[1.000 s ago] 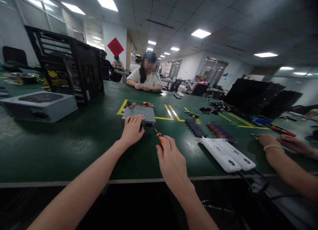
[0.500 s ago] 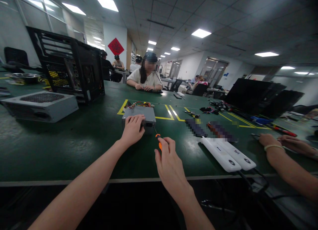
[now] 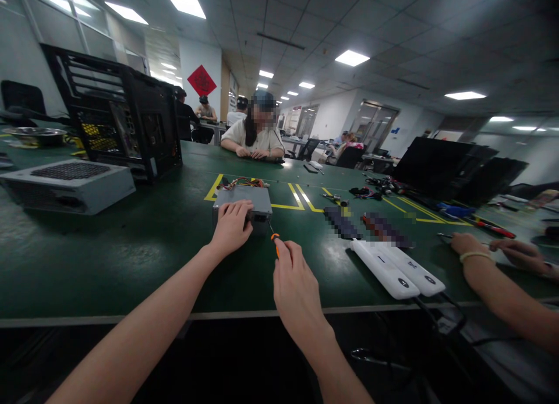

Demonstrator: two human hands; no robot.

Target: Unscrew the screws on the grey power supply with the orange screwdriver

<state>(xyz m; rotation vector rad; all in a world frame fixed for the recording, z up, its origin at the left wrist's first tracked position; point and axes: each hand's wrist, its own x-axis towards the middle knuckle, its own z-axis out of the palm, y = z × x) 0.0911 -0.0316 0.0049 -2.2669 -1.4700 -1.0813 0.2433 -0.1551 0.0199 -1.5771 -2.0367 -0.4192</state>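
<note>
A small grey computer power supply rests on the green table, its bundle of coloured wires behind it. My left hand grips its near left part, fingers bent over the top edge and front. In my right hand, closed, is a screwdriver with an orange and black handle. Its thin shaft points up to the right front corner of the power supply, beside the socket; whether the tip sits in a screw is too small to tell. My fingers hide most of the handle.
A larger power supply and an open black computer case stand left. Two white power banks with cables lie right, near a co-worker's hands. Dark monitors and tools are beyond. Another person sits opposite.
My right hand has closed further around the screwdriver handle, with the fingers shifted slightly forward. My left hand stays on the power supply. The whole view has shifted slightly.
</note>
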